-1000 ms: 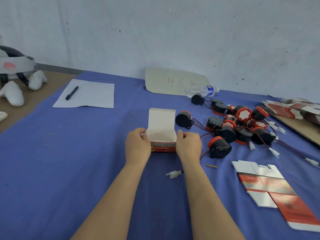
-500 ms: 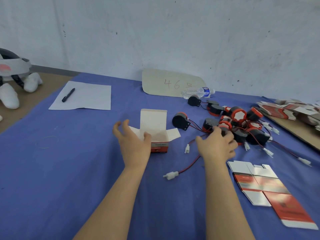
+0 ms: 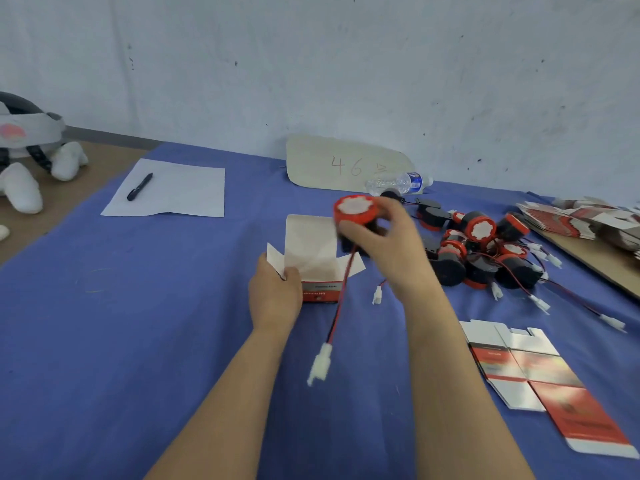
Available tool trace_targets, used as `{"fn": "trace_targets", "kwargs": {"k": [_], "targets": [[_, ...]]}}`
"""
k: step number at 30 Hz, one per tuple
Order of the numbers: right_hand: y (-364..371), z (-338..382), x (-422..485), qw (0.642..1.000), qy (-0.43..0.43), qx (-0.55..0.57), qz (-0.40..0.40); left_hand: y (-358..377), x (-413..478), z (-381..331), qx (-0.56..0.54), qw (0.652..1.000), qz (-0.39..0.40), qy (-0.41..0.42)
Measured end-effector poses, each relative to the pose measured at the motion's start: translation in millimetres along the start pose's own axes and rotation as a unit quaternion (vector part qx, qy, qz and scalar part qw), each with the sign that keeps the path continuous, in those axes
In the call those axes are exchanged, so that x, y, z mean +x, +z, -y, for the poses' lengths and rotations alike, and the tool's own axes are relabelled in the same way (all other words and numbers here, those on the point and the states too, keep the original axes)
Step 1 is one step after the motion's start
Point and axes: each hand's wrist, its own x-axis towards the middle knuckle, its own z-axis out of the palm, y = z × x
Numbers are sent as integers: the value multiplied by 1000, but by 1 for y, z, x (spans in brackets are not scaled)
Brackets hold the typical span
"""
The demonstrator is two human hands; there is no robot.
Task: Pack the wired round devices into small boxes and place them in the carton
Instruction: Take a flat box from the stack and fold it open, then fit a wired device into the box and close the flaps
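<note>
A: Count?
B: One open small box [image 3: 311, 251] on the worktop [image 3: 138, 341]; the left grip [image 3: 275, 296] holds its side flap. One red-rimmed round device [image 3: 355, 209] is clasped in the right grip [image 3: 388, 251], raised at the box's right edge. Its wire hangs to one white plug [image 3: 320, 363].
A: Writing?
B: Card [image 3: 346, 164] reads "46". Box print is blurred. The pile [image 3: 485, 258] at right is too tangled to count.
</note>
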Motion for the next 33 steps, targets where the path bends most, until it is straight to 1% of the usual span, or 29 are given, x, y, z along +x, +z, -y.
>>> {"fn": "trace_targets", "kwargs": {"k": [1,2,4,5,7,8,10,11,13,15,18,21,24,27,29,31,33], "targets": [[7,1,2,997,-1,-46,65,0,0,1,4,1000,-3,3],[14,1,3,986,0,-115,121,1,1,1,7,1000,-5,4],[26,-3,3,951,0,-236,200,2,1,1,6,1000,-3,2],[28,-4,4,939,-2,-265,217,1,2,1,5,1000,-1,1],[30,0,6,928,-2,-300,223,1,2,1,1,1000,4,-4],[32,4,7,915,-4,-338,222,1,2,1,-2,1000,6,-7],[36,8,10,875,-12,-427,228,1,2,1,-11,1000,8,-15],[39,8,9,868,-13,-441,228,2,2,1,-18,1000,9,-17],[46,6,5,874,-8,-436,217,3,1,1,-27,1000,10,-11],[50,2,0,890,1,-413,191,2,0,1,-27,1000,12,-4],[51,-3,-2,915,6,-374,150,0,3,0,-40,999,13,-17],[48,-8,-1,912,-16,-380,154,-1,6,0,-64,997,24,-28],[44,-12,1,907,-38,-384,166,0,6,-1,-41,998,28,-25],[48,-18,-3,911,-34,-376,164,1,5,-1,-39,998,38,-22],[51,-21,-6,915,-39,-375,144,1,5,-1,-45,998,40,-23],[48,-21,-6,927,-30,-349,132,1,5,-1,-48,998,37,-23],[42,-18,-4,931,-3,-333,150,0,5,-1,-43,998,33,-21]]}}
